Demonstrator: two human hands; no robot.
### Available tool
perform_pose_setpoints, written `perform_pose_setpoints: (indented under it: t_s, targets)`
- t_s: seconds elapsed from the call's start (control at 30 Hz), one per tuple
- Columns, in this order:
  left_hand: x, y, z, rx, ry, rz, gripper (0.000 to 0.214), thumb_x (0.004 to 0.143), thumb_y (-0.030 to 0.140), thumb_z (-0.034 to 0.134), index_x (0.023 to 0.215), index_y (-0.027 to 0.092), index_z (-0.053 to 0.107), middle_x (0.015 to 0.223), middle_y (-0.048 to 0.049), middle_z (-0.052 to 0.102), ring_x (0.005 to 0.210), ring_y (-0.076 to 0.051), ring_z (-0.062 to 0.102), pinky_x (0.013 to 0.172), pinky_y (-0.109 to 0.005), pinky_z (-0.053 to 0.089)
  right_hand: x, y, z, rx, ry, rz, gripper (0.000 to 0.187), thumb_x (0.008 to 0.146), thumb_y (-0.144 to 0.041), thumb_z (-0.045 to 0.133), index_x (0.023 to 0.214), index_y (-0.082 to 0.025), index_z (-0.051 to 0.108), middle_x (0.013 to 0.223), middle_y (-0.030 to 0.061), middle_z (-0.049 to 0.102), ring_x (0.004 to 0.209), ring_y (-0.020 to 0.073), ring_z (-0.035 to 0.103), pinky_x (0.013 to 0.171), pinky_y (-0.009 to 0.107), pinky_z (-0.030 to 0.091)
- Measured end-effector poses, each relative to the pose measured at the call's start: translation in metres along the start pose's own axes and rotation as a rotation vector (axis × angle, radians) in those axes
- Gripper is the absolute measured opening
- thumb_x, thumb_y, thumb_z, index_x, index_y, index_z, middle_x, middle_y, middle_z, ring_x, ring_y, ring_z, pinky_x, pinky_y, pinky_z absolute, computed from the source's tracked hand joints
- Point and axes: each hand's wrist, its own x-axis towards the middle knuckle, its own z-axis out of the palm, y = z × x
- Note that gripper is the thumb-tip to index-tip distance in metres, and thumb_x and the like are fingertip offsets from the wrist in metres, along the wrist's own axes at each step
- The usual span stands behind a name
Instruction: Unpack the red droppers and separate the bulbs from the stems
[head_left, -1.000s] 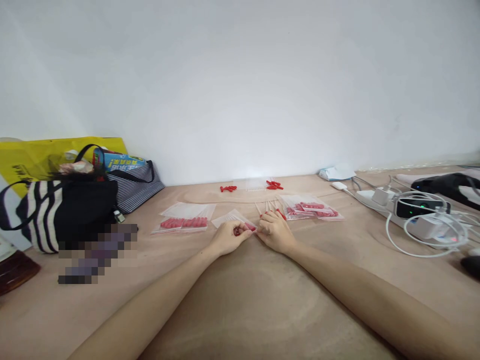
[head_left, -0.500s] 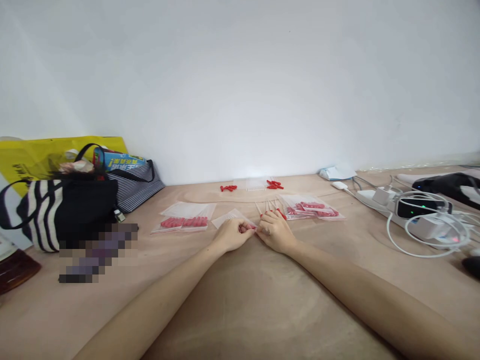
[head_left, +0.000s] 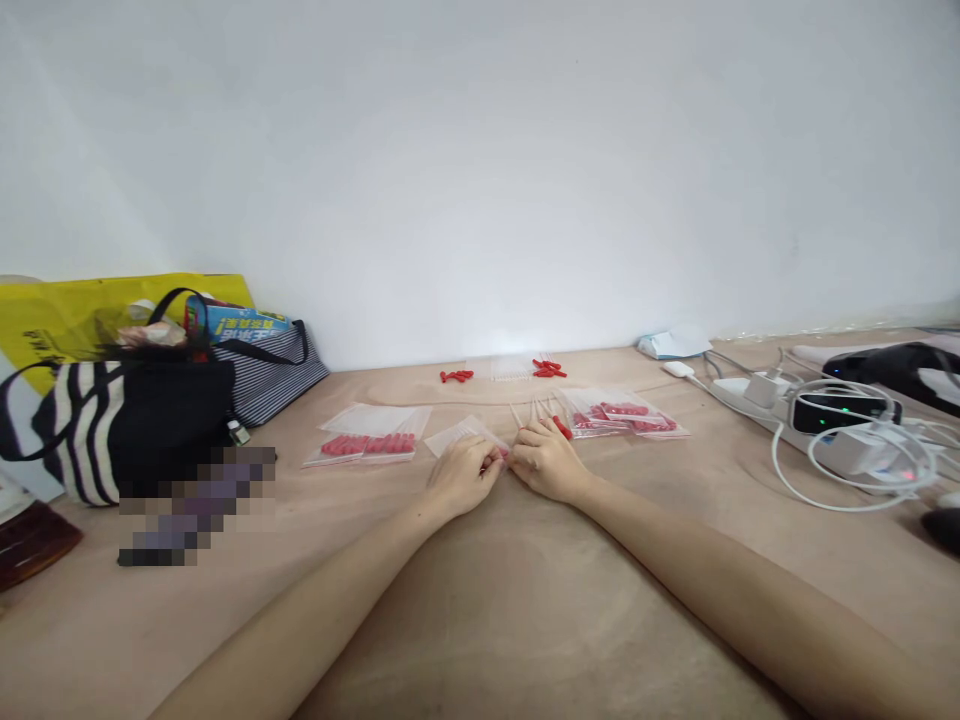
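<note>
A left hand (head_left: pixel 466 476) and a right hand (head_left: pixel 546 460), both bare, meet over one clear plastic bag (head_left: pixel 456 432) at the center of a brown tabletop (head_left: pixel 480 600). The left hand is curled, thumb and fingers pinching the plastic bag's near right corner; the right hand arches knuckles-up just beside it, fingertips at the same corner, though whether they grip cannot be told. About four thin metal shafts (head_left: pixel 535 409) poke out beyond the right hand's knuckles, with at least one red handle (head_left: pixel 562 429) visible.

Two filled bags (head_left: pixel 390 444) lie side by side at left, red showing through the plastic. At right sit several more in an overlapping pile (head_left: pixel 626 413), too layered to count. Two loose clusters of red handles, one at left (head_left: pixel 456 376) and one at right (head_left: pixel 550 369), lie near the wall, also too small to number. One power strip (head_left: pixel 731 395) and one black box (head_left: pixel 844 412) with green lights stand at far right.

The pinched bag is see-through and whitish, lying flat at a slant, with pinkish red at the fingertips.
</note>
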Motion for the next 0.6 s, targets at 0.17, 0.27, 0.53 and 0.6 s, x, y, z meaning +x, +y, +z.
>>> perform_pose_setpoints:
  t_s: [0.17, 0.27, 0.53, 0.6]
  targets:
    - [-0.005, 0.001, 0.008, -0.055, 0.103, 0.052, 0.012, 0.078, 0.015, 0.04, 0.071, 0.017, 0.049, 0.081, -0.0046, 0.052, 0.079, -0.017, 0.049, 0.071, -0.029, 0.04, 0.001, 0.0, 0.002, 0.003, -0.035, -0.029, 0.015, 0.079, -0.019, 0.05, 0.071, -0.019, 0.063, 0.069, 0.0014, 0.057, 0.073, 0.0145, 0.04, 0.071, 0.03, 0.024]
    - [-0.004, 0.001, 0.012, -0.116, 0.101, 0.03, 0.011, 0.077, 0.01, 0.037, 0.073, 0.017, 0.046, 0.082, -0.0046, 0.052, 0.078, -0.016, 0.049, 0.071, -0.029, 0.042, 0.003, -0.002, 0.002, 0.005, -0.064, -0.042, 0.017, 0.08, -0.018, 0.048, 0.073, -0.02, 0.063, 0.071, 0.0014, 0.057, 0.073, 0.0144, 0.041, 0.07, 0.03, 0.024]
    - [-0.002, -0.004, 0.013, -0.185, 0.205, -0.131, 0.011, 0.082, 0.018, 0.034, 0.079, 0.017, 0.044, 0.091, -0.0076, 0.056, 0.091, -0.019, 0.053, 0.078, -0.034, 0.042, 0.003, -0.007, -0.005, 0.001, -0.1, 0.028, 0.015, 0.079, -0.019, 0.048, 0.073, -0.02, 0.062, 0.094, 0.0054, 0.053, 0.083, 0.0163, 0.041, 0.073, 0.031, 0.024]
    - [-0.003, -0.009, 0.008, -0.193, 0.197, -0.111, 0.014, 0.084, 0.024, 0.033, 0.085, 0.017, 0.046, 0.1, -0.0078, 0.056, 0.105, -0.02, 0.047, 0.086, -0.035, 0.038, 0.001, -0.006, -0.009, 0.02, -0.115, 0.055, 0.015, 0.079, -0.02, 0.048, 0.074, -0.02, 0.062, 0.095, 0.005, 0.052, 0.083, 0.0162, 0.042, 0.074, 0.031, 0.025]
